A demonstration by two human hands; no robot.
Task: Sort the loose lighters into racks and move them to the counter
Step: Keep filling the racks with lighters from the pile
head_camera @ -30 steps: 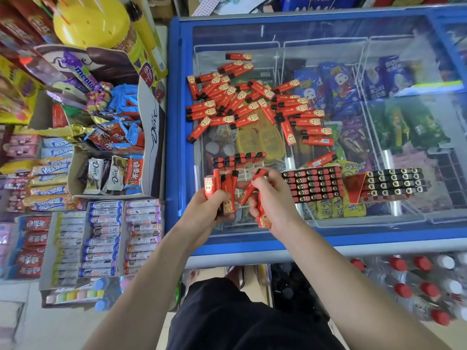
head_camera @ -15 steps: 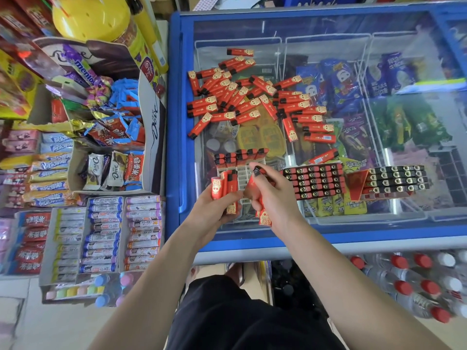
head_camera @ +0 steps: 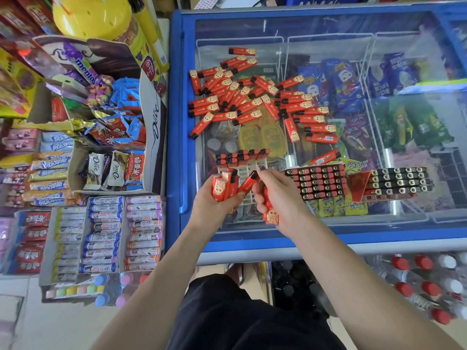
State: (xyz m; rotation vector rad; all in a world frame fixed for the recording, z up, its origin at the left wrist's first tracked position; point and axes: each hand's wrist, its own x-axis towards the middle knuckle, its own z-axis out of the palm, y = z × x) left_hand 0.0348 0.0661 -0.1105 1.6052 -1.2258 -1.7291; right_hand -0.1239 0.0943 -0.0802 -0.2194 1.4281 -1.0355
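Left hand (head_camera: 214, 205) grip closed round a bunch of red lighters (head_camera: 223, 185), upright, black caps toward 12. Right hand (head_camera: 280, 198) grip pinches one lighter (head_camera: 249, 183), long axis tilted toward 1; probably more in palm. White rack (head_camera: 242, 166) just past both, on freezer lid (head_camera: 328, 228); loose pile (head_camera: 252, 97) at 12.

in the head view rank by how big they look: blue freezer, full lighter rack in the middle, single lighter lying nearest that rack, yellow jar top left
1. blue freezer
2. yellow jar, partly cut off and nearer the camera, so unsure
3. full lighter rack
4. single lighter

I see bare freezer glass (head_camera: 341, 223) at five o'clock; loose lighters (head_camera: 252, 97) crowd twelve, filled racks (head_camera: 316, 181) block three.
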